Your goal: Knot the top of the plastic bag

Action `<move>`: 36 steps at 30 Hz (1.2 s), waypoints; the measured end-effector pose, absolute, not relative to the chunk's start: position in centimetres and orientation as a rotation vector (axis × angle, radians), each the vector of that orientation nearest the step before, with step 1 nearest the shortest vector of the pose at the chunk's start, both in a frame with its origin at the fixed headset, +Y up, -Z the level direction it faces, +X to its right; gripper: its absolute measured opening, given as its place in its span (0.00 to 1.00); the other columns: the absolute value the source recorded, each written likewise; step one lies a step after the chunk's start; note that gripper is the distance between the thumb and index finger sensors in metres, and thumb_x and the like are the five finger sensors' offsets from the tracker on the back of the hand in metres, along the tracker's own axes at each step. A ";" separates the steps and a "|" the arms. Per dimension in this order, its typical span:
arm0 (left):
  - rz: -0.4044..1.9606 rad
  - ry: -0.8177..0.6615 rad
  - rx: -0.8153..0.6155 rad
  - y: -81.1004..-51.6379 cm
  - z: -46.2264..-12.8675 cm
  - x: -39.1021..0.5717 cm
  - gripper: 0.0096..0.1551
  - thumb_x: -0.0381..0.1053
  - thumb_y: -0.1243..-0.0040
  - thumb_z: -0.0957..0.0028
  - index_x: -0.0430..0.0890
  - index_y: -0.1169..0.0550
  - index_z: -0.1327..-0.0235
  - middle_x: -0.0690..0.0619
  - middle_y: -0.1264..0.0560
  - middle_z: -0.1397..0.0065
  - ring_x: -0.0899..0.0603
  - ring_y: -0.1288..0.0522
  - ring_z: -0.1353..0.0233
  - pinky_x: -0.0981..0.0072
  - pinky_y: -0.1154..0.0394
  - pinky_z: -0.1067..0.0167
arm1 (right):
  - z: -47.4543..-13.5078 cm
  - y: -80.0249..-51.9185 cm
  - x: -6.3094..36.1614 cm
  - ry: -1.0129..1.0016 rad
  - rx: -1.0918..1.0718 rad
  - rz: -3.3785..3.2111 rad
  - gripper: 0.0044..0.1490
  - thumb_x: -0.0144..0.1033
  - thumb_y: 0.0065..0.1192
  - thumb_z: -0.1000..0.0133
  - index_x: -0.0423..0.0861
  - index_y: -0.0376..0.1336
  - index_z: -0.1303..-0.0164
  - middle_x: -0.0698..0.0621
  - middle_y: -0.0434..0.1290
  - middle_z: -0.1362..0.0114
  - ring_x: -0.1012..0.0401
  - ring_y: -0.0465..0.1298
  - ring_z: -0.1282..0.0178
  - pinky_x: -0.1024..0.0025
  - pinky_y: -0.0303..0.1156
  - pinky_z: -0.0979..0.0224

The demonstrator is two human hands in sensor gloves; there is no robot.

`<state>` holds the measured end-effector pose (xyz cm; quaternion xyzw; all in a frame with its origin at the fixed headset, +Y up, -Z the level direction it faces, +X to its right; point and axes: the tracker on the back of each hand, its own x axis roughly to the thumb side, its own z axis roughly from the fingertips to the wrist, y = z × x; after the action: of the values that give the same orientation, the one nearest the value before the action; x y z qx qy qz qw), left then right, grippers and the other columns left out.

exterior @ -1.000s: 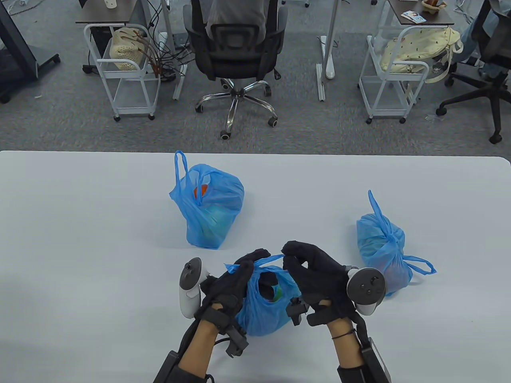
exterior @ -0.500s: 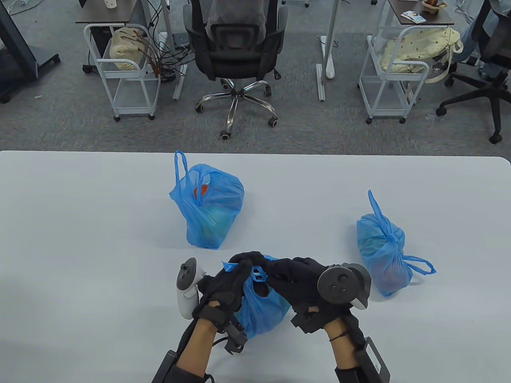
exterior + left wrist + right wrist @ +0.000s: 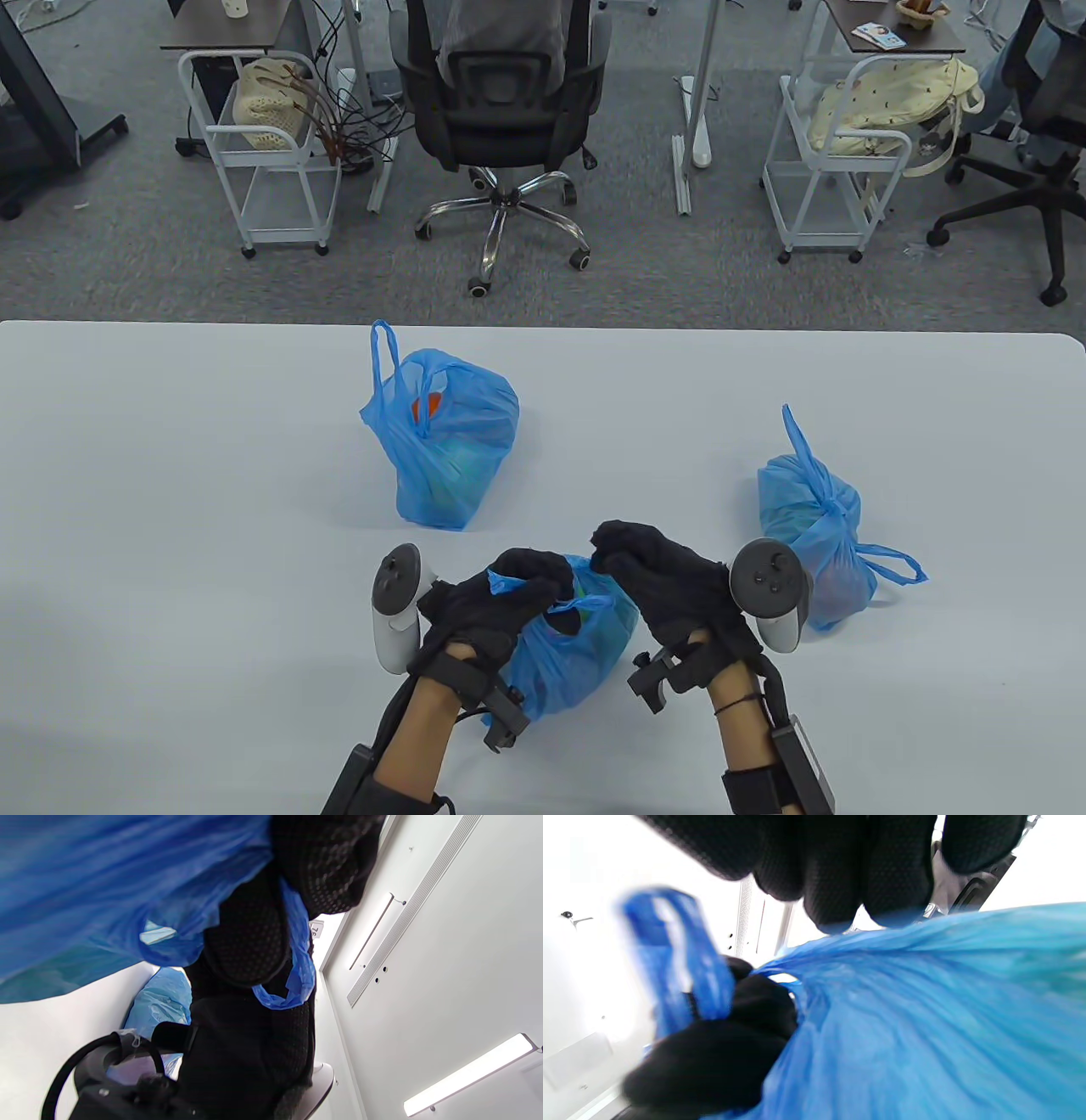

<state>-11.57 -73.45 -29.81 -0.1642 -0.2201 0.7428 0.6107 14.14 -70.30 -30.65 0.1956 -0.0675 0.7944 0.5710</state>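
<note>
both hands grasp the blue bag (image 3: 560,662) handles: left hand (image 3: 488,607) & right hand (image 3: 670,577). cross loops, pull evenly, keep bag on surface (image 3: 170,509).

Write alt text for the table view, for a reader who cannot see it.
Two gloved hands work the handles of a blue plastic bag at the near edge of a white table: left hand and right hand each grip one. An untied blue bag stands behind, a knotted one to the right.
</note>
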 end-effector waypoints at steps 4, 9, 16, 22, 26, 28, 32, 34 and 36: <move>1.666 -0.553 -0.420 -73.2 -29.6 -11.1 0.18 0.49 0.36 0.45 0.54 0.19 0.43 0.50 0.19 0.39 0.54 0.09 0.50 0.52 0.26 0.25 | -30.8 -71.1 12.8 0.076 0.542 1.846 0.37 0.38 0.60 0.44 0.50 0.58 0.21 0.38 0.64 0.20 0.32 0.58 0.20 0.24 0.49 0.31; 1.550 -0.549 -0.401 -72.9 -29.7 -11.4 0.18 0.48 0.35 0.45 0.53 0.18 0.42 0.49 0.19 0.39 0.54 0.09 0.50 0.51 0.27 0.25 | -30.8 -70.9 12.1 0.059 0.551 1.923 0.31 0.33 0.66 0.46 0.46 0.66 0.30 0.46 0.80 0.41 0.42 0.76 0.33 0.26 0.57 0.33; 1.235 -0.524 -0.151 -71.2 -29.3 -12.1 0.18 0.46 0.32 0.47 0.55 0.17 0.43 0.49 0.19 0.39 0.52 0.09 0.49 0.49 0.28 0.25 | -30.8 -70.7 12.3 0.024 0.541 1.937 0.29 0.33 0.68 0.47 0.43 0.69 0.34 0.46 0.82 0.47 0.45 0.81 0.42 0.28 0.62 0.35; 0.863 -0.475 0.163 -69.9 -28.2 -12.0 0.18 0.44 0.27 0.50 0.59 0.15 0.48 0.52 0.19 0.40 0.52 0.09 0.48 0.49 0.29 0.25 | -30.7 -70.7 11.8 0.031 0.555 1.998 0.30 0.34 0.69 0.47 0.42 0.68 0.34 0.46 0.82 0.47 0.45 0.81 0.43 0.28 0.62 0.35; 0.576 -0.470 0.373 -69.2 -26.9 -11.0 0.18 0.45 0.26 0.52 0.61 0.15 0.50 0.52 0.18 0.42 0.51 0.10 0.52 0.46 0.26 0.29 | -30.6 -70.9 11.7 0.043 0.550 2.011 0.30 0.34 0.69 0.46 0.42 0.67 0.33 0.46 0.82 0.47 0.45 0.81 0.43 0.28 0.62 0.35; 0.476 -0.457 0.447 -68.9 -26.5 -10.6 0.17 0.47 0.25 0.52 0.63 0.15 0.50 0.54 0.17 0.43 0.53 0.11 0.58 0.48 0.24 0.32 | -30.7 -70.8 11.8 0.039 0.551 2.011 0.31 0.34 0.69 0.46 0.42 0.67 0.32 0.46 0.82 0.47 0.45 0.81 0.43 0.28 0.62 0.35; 0.524 -0.465 0.446 -69.0 -26.5 -10.6 0.17 0.47 0.25 0.52 0.61 0.15 0.50 0.53 0.17 0.44 0.54 0.11 0.63 0.52 0.21 0.34 | -30.7 -70.9 12.0 0.046 0.542 1.999 0.30 0.35 0.69 0.46 0.42 0.67 0.33 0.46 0.82 0.47 0.45 0.81 0.42 0.28 0.62 0.35; 0.553 -0.456 0.448 -69.1 -26.6 -10.8 0.17 0.47 0.25 0.52 0.61 0.15 0.50 0.53 0.16 0.44 0.55 0.11 0.65 0.54 0.20 0.35 | -30.7 -70.9 11.9 0.055 0.543 1.995 0.30 0.35 0.68 0.46 0.42 0.67 0.32 0.46 0.82 0.46 0.45 0.81 0.42 0.28 0.62 0.35; 0.601 -0.448 0.437 -69.2 -26.8 -11.1 0.17 0.48 0.25 0.52 0.61 0.15 0.50 0.53 0.16 0.44 0.56 0.10 0.64 0.56 0.20 0.34 | -30.8 -70.9 11.9 0.055 0.547 1.995 0.30 0.35 0.68 0.46 0.42 0.67 0.32 0.47 0.82 0.46 0.45 0.81 0.41 0.28 0.62 0.35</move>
<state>-11.11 -69.19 -26.82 0.2119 -0.2170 0.2911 0.9074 11.89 -70.90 -30.76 0.2272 0.0228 0.8288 0.5108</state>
